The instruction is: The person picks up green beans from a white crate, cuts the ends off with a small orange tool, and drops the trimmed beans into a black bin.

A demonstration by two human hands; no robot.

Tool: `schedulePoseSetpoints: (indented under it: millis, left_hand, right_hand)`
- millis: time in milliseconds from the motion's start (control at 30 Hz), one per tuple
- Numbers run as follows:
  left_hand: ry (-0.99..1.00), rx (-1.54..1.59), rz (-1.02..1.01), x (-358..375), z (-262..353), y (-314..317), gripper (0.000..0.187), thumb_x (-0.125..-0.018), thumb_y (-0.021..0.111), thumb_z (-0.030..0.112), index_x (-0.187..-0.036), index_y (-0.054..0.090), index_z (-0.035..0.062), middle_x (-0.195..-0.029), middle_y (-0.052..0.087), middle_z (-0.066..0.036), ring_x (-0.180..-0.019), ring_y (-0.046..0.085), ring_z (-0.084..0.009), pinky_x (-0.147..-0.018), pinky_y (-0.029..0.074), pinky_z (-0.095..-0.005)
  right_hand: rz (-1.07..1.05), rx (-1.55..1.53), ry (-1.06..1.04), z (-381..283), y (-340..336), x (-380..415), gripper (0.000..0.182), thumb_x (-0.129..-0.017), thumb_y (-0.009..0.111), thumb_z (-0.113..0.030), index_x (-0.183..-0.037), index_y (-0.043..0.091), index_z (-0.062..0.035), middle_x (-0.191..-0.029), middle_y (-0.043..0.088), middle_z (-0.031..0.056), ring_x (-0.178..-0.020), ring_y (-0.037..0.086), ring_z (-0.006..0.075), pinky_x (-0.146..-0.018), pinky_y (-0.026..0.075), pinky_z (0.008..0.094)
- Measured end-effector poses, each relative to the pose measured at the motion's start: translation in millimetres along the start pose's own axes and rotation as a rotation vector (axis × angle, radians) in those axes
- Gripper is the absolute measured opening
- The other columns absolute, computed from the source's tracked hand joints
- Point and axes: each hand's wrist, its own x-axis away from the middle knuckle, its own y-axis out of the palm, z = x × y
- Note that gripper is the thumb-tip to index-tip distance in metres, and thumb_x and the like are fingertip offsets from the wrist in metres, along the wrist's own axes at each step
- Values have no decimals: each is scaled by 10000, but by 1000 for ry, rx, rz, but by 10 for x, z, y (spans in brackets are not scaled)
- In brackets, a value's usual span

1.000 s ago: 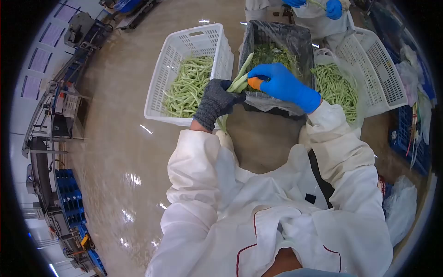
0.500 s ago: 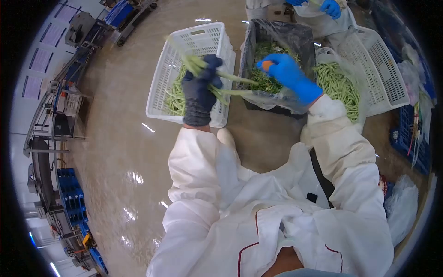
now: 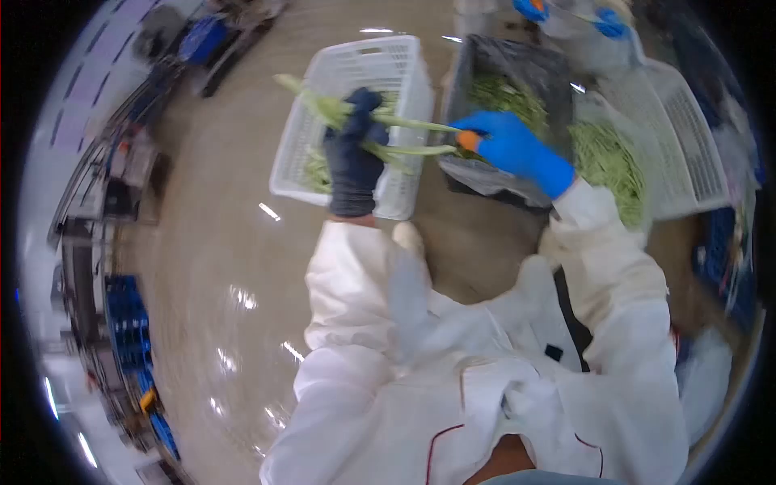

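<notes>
My left hand (image 3: 352,149), in a dark glove with a grey cuff, is closed around a bunch of long green beans (image 3: 319,103). Their ends stick out on both sides of the fist, above a white crate. My right hand (image 3: 513,149), in a blue glove, is closed at the right-hand tips of these beans. A small orange thing (image 3: 469,141) shows at its thumb; whether it is a tool or a thumb cover I cannot make out. Under the right hand stands a dark lined crate (image 3: 550,65) holding green trimmings (image 3: 508,99).
The white crate (image 3: 416,89) on the left holds more beans. To the right, a clear bag of beans (image 3: 610,162) lies against another white crate (image 3: 699,149). A co-worker's blue-gloved hands (image 3: 610,23) are at the top. Machinery and stacked blue crates (image 3: 128,331) line the left side.
My right hand has moved down to the tips of the beans. The left hand still grips the bunch. The whole view has shifted slightly, with some blur.
</notes>
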Motion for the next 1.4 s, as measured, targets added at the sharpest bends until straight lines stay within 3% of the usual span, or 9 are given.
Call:
schedulePoseSetpoints:
  millis: [100, 233, 333, 533, 867, 967, 1167, 1367, 1400]
  left_hand:
    - [57, -138, 86, 1, -98, -19, 239, -941, 568, 202, -1087, 643, 29, -901, 634, -32, -673, 570, -123, -601, 471, -277]
    - [515, -1049, 482, -163, -384, -243, 506, -914, 595, 211, -1388, 455, 105, -1298, 562, -127, -1141, 544, -275, -985, 436, -362]
    - [306, -705, 161, 61, -141, -24, 558, -822, 695, 406, -1238, 564, 58, -1167, 615, -164, -1112, 570, -297, -919, 449, -363]
    - [218, -1435, -383, 153, -736, 92, 370, -620, 710, 324, -917, 712, 104, -919, 683, -159, -906, 656, -326, -807, 517, -437]
    - [358, -1457, -479, -20, -984, 51, 290, -633, 695, 312, -812, 712, 85, -832, 687, -148, -822, 669, -333, -731, 528, -450]
    - [23, -1277, -646, 59, -662, 131, 281, -625, 710, 293, -808, 716, 80, -850, 692, -150, -826, 668, -340, -725, 525, -446]
    - [164, -1572, -425, 88, -886, 196, 259, -631, 711, 266, -804, 712, 73, -839, 692, -148, -859, 671, -326, -754, 531, -458]
    - [316, -1444, -232, 218, -970, 299, 274, -615, 693, 228, -818, 700, 44, -838, 679, -178, -842, 651, -380, -771, 526, -459]
    - [280, -1407, -245, 213, -989, 324, 281, -627, 690, 230, -827, 682, 32, -860, 673, -195, -862, 639, -396, -782, 513, -468]
  right_hand:
    - [52, 172, -84, -125, 70, -18, 244, -860, 592, -198, -1031, 663, -39, -961, 652, 194, -902, 634, 363, -776, 492, 430]
    - [26, 493, -196, 667, 79, 104, 220, -926, 519, -108, -1081, 637, -4, -984, 642, 221, -910, 615, 384, -790, 477, 444]
    - [-206, 704, -177, 531, -1, 191, 187, -899, 526, -63, -1041, 620, 13, -906, 602, 206, -846, 576, 404, -726, 444, 464]
    - [-183, 494, -146, 373, 81, 237, 293, -900, 517, -53, -1175, 595, 14, -1074, 627, 178, -983, 605, 324, -841, 456, 410]
    - [-126, 252, -5, 800, -101, 232, 434, -860, 433, 40, -1286, 511, 65, -1274, 571, 184, -1205, 528, 274, -1029, 374, 362]
    - [-93, 229, 4, 610, -118, 269, 462, -837, 442, 53, -1294, 507, 66, -1288, 567, 180, -1233, 511, 280, -1041, 366, 370]
    - [-89, 618, -349, 688, -125, 282, 359, -893, 602, -74, -1239, 568, 14, -1183, 592, 196, -1110, 571, 319, -956, 438, 414]
    - [-1, 829, -287, 42, 101, 310, 414, -675, 634, -13, -1088, 605, -1, -1062, 588, 204, -1053, 521, 418, -961, 382, 483]
    - [-12, 844, -263, -100, 82, 287, 334, -773, 614, -42, -1100, 597, 23, -1045, 603, 194, -1009, 574, 346, -909, 423, 426]
